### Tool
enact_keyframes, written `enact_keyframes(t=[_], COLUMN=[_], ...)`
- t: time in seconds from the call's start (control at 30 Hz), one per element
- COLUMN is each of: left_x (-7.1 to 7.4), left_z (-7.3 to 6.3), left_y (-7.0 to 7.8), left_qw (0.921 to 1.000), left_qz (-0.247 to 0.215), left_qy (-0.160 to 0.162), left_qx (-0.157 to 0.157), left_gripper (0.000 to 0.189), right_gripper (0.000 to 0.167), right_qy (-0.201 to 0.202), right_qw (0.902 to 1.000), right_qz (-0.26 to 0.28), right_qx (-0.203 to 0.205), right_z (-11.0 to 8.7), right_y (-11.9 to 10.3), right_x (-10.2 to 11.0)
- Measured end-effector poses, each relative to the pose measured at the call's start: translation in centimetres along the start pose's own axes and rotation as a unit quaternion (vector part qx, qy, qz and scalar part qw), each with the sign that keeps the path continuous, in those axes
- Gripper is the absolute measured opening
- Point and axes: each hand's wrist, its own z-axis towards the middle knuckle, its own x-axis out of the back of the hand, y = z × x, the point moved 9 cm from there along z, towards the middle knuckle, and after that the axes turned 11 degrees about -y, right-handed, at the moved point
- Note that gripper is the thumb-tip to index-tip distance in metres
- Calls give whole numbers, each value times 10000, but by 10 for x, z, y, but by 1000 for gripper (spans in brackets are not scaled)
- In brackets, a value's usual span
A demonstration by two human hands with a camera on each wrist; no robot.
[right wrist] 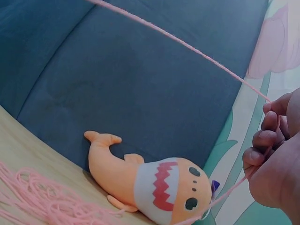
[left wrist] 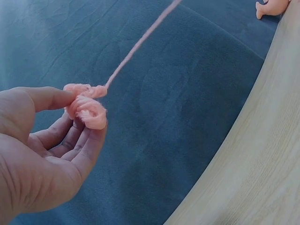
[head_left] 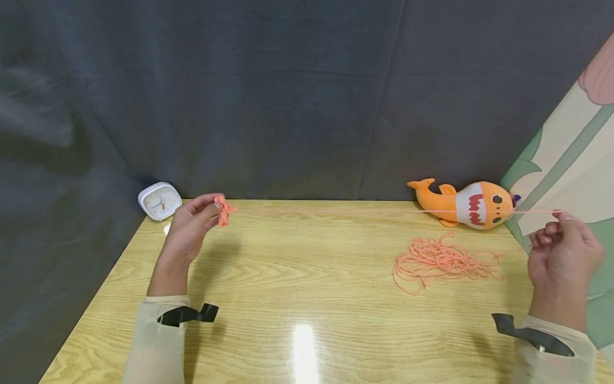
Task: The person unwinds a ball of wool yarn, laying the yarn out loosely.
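My left hand (head_left: 189, 226) pinches a small wound bundle of coral-pink yarn (left wrist: 89, 105) between thumb and fingers, above the table's far left part. From that bundle a single yarn strand (right wrist: 187, 45) runs taut across to my right hand (head_left: 566, 253), raised at the far right. The right thumb and index finger pinch the strand, and the other fingers curl over it. Below the palm, the strand trails down toward a loose, tangled yarn pile (head_left: 441, 261) lying on the right side of the table, as the right wrist view shows.
An orange shark plush (head_left: 479, 205) lies at the back right, behind the yarn pile. At the back left corner stands a white alarm clock (head_left: 160, 201). A dark curtain (head_left: 268, 101) closes off the back of the wooden table (head_left: 307, 288), and a patterned cloth (head_left: 575, 154) hangs at right.
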Motion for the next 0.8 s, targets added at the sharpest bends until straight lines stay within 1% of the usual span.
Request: enact_keyframes(t=[0.1, 0.2, 0.3, 0.37, 0.5, 0.6, 0.67, 0.73, 0.8], left_x=[-1, -2, -4, -5, -8, -12, -14, -16, -18], left_z=[0, 0, 1, 1, 2, 3, 4, 4, 5], left_y=[2, 3, 2, 2, 0, -1, -2, -2, -3], left_qw=[9998, 9997, 9998, 9998, 9996, 9993, 9992, 9991, 9989], left_qz=[-157, -196, -179, -173, -203, -218, -227, -228, -246], left_qy=[-48, -107, -117, -118, -184, -282, -330, -362, -386], left_qx=[-97, -77, 5, 43, 63, 56, 61, 60, 62], left_gripper=[16, 22, 27, 28, 25, 19, 15, 13, 13], right_gripper=[16, 15, 12, 11, 11, 13, 16, 18, 19], right_qy=[-7, -139, -273, -273, -323, -608, -867, -1251, -1811], right_qw=[9999, 9998, 9991, 9984, 9962, 9943, 9918, 9866, 9760], right_qz=[-112, -101, -86, -234, -312, -297, -508, -760, -1005], right_qx=[-52, -137, -299, -446, -750, -829, -796, -718, -666], right_z=[1, 3, 6, 7, 4, -1, -6, -14, -25], right_y=[3, 8, 14, 17, 21, 26, 32, 43, 60], right_x=[3, 4, 4, 6, 3, -13, -31, -54, -82])
